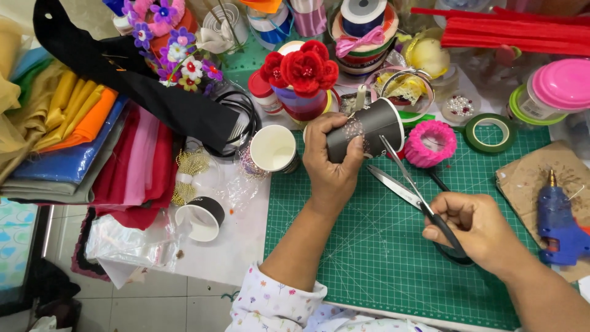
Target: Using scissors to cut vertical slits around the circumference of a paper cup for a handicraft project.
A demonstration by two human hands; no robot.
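My left hand [330, 167] grips a dark paper cup [369, 126] tipped on its side, its white mouth facing right, above the green cutting mat [381, 246]. A patch of pale lace or beads shows on the cup under my thumb. My right hand [476, 230] holds black-handled scissors [405, 178] with the blades apart, their tips just below the cup's rim. Both hands hover over the mat.
Two more paper cups [273, 147] [201, 218] lie left of the mat. A pink ruffled ring [430, 142], green tape roll [490, 132], blue glue gun [558, 224] on cardboard, red fabric roses [302, 71], ribbon spools, folded coloured fabrics [74, 135] and plastic bags crowd the table.
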